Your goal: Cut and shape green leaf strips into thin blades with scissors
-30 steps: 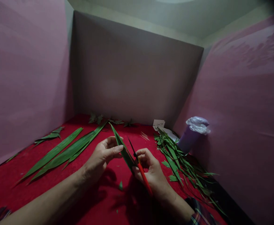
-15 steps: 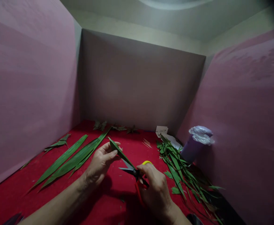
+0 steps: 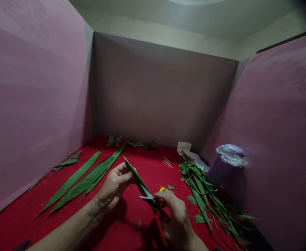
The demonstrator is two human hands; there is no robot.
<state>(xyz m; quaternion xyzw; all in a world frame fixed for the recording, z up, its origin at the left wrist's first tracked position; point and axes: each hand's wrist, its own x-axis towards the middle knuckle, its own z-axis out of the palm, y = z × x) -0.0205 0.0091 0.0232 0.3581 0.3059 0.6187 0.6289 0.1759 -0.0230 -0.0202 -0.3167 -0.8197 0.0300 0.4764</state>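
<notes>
My left hand (image 3: pixel 117 183) pinches a long, folded green leaf (image 3: pixel 137 177) between thumb and fingers, and the leaf slants down to the right. My right hand (image 3: pixel 177 218) grips a pair of scissors (image 3: pixel 154 201) with red and yellow handles. Their blades are parted and point left, against the lower end of the leaf. A small cut piece of leaf (image 3: pixel 171 187) lies on the red cloth (image 3: pixel 111 226) just beyond the scissors. Part of the handles is hidden by my right fingers.
Long green leaves (image 3: pixel 86 181) lie at left. A heap of cut leaf strips (image 3: pixel 203 190) spreads at right, beside a purple plastic-wrapped roll (image 3: pixel 224 165). Thin sticks (image 3: pixel 166 161) and a white card (image 3: pixel 183 147) sit farther back. Panels (image 3: pixel 158 94) enclose three sides.
A small leaf piece now lies on the cloth near the scissors. The scissors have shifted slightly down, and their handles are angled differently. The whole view has also shifted a little.
</notes>
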